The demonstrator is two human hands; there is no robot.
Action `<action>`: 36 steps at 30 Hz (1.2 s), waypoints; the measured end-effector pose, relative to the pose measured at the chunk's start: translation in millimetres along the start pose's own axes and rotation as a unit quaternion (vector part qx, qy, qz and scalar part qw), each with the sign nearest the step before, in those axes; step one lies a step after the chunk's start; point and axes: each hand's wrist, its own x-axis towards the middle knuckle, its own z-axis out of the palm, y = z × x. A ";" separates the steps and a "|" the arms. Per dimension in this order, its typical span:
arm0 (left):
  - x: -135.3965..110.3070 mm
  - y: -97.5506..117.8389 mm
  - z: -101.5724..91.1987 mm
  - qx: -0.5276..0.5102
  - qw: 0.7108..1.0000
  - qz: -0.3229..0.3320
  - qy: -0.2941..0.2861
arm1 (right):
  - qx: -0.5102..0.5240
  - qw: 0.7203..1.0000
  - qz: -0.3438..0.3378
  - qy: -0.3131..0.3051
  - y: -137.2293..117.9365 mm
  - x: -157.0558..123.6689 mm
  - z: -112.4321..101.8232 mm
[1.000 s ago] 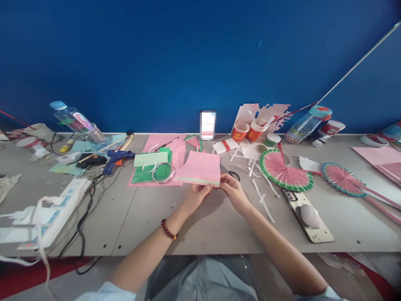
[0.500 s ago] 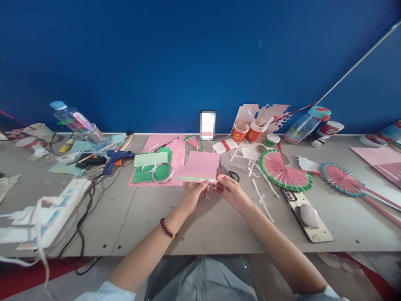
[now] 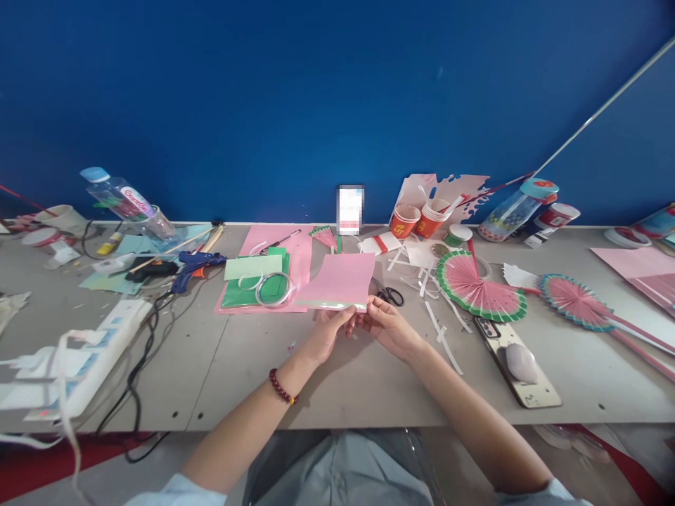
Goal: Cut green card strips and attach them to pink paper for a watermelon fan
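Note:
Between my hands is a sheet of pink paper (image 3: 340, 277) with a pale green and white strip along its near edge. My left hand (image 3: 328, 333) is closed on that edge, thumb on top. At the sheet's near right corner my right hand (image 3: 389, 325) pinches the paper, its fingertips close to those of the left. Just beyond the right hand lie black-handled scissors (image 3: 391, 295), their blades partly hidden by the sheet. A roll of clear tape (image 3: 273, 289) rests left of the sheet on green paper (image 3: 247, 294).
White paper strips (image 3: 443, 337) and a pink and green pleated paper fan (image 3: 479, 284) lie to the right, beside a phone (image 3: 519, 365). On the left are a blue glue gun (image 3: 195, 269), a power strip (image 3: 105, 351) and cables. Red paper cups (image 3: 405, 221) stand at the back.
The pink sheet has shifted slightly right and tilted, with its right corner now in the right hand's pinch. More of the scissors shows.

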 end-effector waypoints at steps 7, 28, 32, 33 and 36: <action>1.2 -5.0 -2.8 0.017 1.000 -0.001 0.000 | -0.013 1.000 0.002 0.015 0.2 -0.1 0.5; 1.8 8.6 0.0 0.164 0.984 0.059 0.038 | -0.202 0.964 -0.086 0.151 -2.8 2.6 -6.5; 2.7 6.0 -2.9 0.177 0.982 0.055 0.045 | -0.142 0.979 -0.066 0.127 -1.0 3.7 -8.4; 3.0 5.3 -3.4 0.178 0.982 0.052 0.045 | -0.122 0.983 -0.063 0.123 -0.8 3.9 -8.8; 3.2 3.9 -3.9 0.182 0.981 0.051 0.041 | -0.088 0.987 -0.053 0.127 -1.2 4.1 -9.6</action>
